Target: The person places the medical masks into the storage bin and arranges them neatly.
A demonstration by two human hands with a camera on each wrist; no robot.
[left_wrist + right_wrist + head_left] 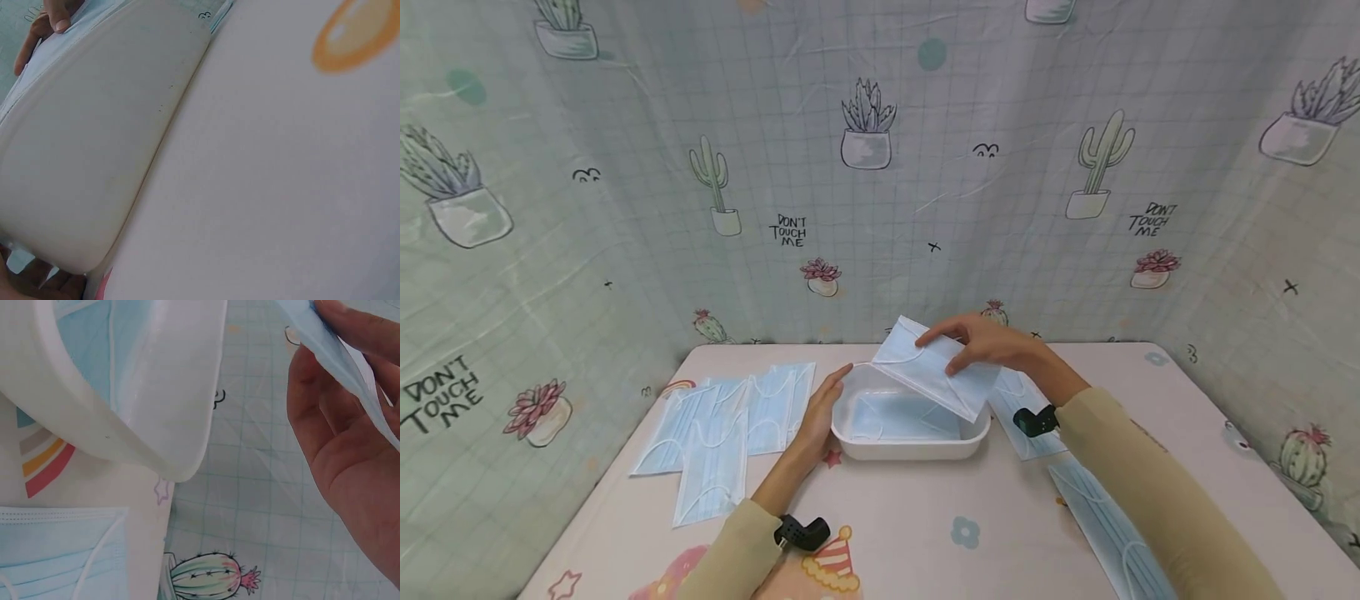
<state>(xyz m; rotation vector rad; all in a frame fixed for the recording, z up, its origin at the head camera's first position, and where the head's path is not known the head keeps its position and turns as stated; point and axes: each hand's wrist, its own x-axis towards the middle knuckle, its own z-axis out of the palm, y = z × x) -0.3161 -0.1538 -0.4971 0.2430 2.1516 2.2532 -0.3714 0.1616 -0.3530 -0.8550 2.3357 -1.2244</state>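
A white plastic tub (910, 451) stands on the table with a light-blue face mask (902, 417) lying inside it. Above its right part, my right hand (988, 343) pinches another face mask (936, 367), tilted, between thumb and fingers. In the right wrist view that held mask (350, 369) shows edge-on between the fingers. My left hand (817, 412) rests against the tub's left side with fairly straight fingers. The left wrist view shows the tub's outer wall (94, 144), with some left fingers (56, 284) near its lower corner.
Several face masks (715, 433) overlap on the table (895, 525) to the left. More lie to the right, one mask (1022, 417) beside the tub and another (1108, 525) partly under the right forearm. A patterned cloth (925, 208) hangs behind and around the table.
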